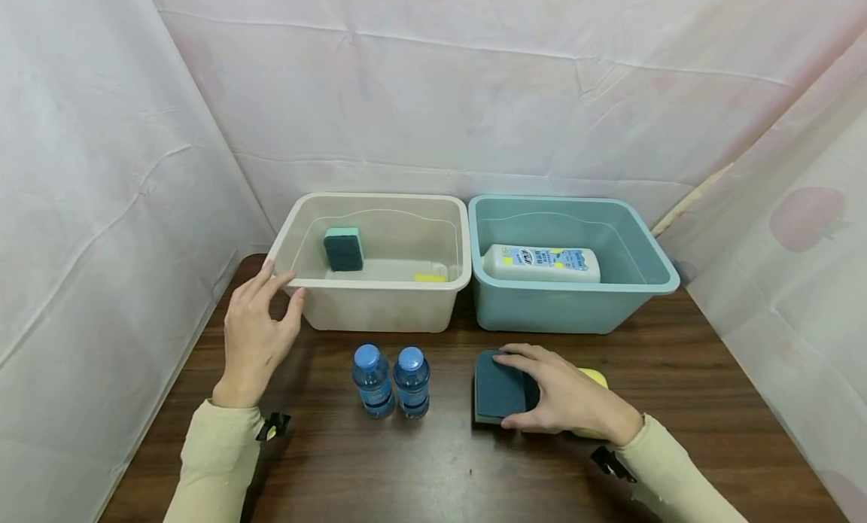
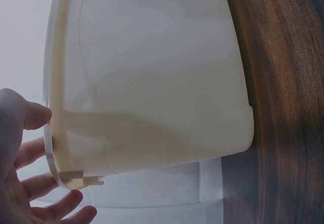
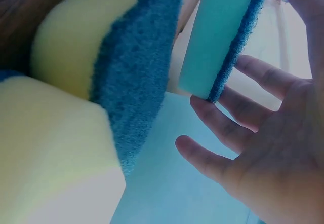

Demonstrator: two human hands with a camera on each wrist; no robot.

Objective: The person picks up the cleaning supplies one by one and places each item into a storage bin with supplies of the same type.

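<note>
My left hand (image 1: 260, 331) is at the front left corner of the beige bin (image 1: 379, 308), thumb and spread fingers touching its rim. My right hand (image 1: 565, 391) holds a green sponge (image 3: 217, 41) with a dark scouring side (image 1: 500, 387) facing up, thumb at the near edge and fingers at the far edge. Beneath and beside that hand lie yellow sponges (image 3: 76, 36), one with a blue scouring side, partly hidden. In the beige bin are a green sponge with a dark scouring face (image 1: 344, 252) and a yellow item (image 1: 430, 278), mostly hidden by the wall.
Two small water bottles with blue caps (image 1: 377, 387) (image 1: 412, 387) stand side by side between my hands. The blue-green bin (image 1: 542, 310), right of the beige one, contains a white labelled bottle (image 1: 545, 264) lying down. White cloth (image 1: 433, 117) hangs around the wooden table (image 1: 339, 470).
</note>
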